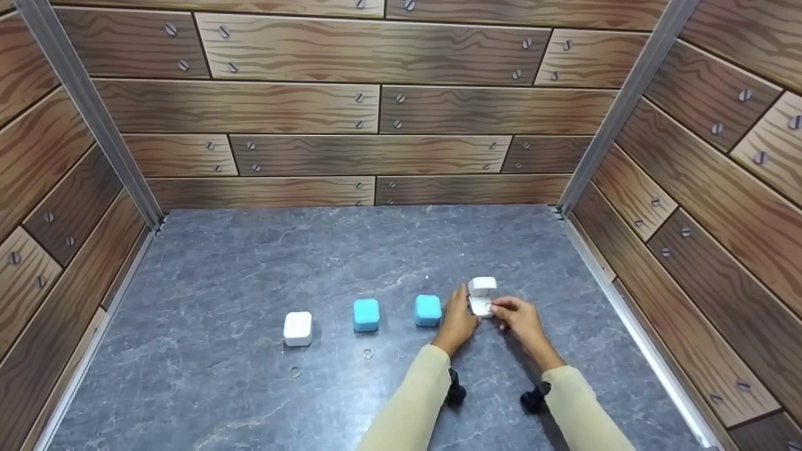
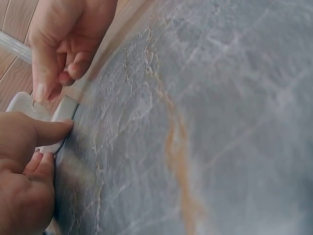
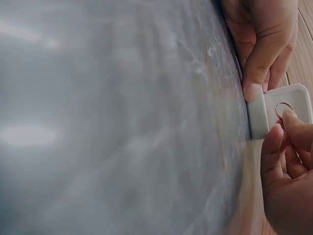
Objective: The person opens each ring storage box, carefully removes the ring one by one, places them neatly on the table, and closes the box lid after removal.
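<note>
A white ring box [image 1: 482,286] stands with its lid raised, toward the right of the tabletop. My left hand [image 1: 458,321] grips its base, the thumb along the front in the left wrist view. Between the thumb and fingers of my right hand [image 1: 524,324] is a thin metal ring [image 3: 276,111], held at the open box; the right wrist view shows it upright against the white interior. Whether the ring touches the box's insert I cannot tell, since the fingertips cover its lower part.
Left of my hands stand a turquoise ring box [image 1: 428,311], another turquoise box [image 1: 366,314] and a white box [image 1: 298,329], all with lids down. One ring [image 1: 368,354] lies before the middle box, another ring [image 1: 295,372] before the white one. Wood-patterned walls [image 1: 376,106] enclose the grey tabletop.
</note>
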A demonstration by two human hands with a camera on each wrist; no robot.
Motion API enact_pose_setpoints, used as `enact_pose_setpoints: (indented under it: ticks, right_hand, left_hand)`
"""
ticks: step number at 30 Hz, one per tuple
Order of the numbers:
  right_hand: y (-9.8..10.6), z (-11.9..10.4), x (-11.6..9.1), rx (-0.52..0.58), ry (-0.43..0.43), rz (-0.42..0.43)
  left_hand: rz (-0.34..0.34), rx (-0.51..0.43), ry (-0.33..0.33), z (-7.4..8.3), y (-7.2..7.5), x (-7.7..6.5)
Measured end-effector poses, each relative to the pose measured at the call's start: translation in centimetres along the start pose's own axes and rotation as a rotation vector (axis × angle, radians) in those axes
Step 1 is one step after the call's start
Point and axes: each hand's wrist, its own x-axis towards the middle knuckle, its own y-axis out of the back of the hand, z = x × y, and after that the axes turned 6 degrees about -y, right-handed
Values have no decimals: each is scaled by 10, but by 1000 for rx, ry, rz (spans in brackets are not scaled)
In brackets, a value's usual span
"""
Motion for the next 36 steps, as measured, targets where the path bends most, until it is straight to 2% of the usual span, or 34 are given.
enact_pose_setpoints:
  ticks: [7, 14, 25, 32, 36]
  right_hand:
    - [6, 3, -14, -55, -16, 7]
    - [9, 5, -25, -96, -5, -3]
    - [5, 9, -40, -209, -7, -1]
    - [0, 8, -49, -319, 50, -13]
    - [0, 8, -51, -367, 72, -5]
  left_hand:
    - [-4, 29, 13, -1, 0, 3]
    - [3, 12, 18, -2, -1, 3]
    - [1, 12, 15, 0, 0, 1]
    - [19, 3, -2, 0, -1, 1]
    - [5, -1, -4, 0, -2, 1]
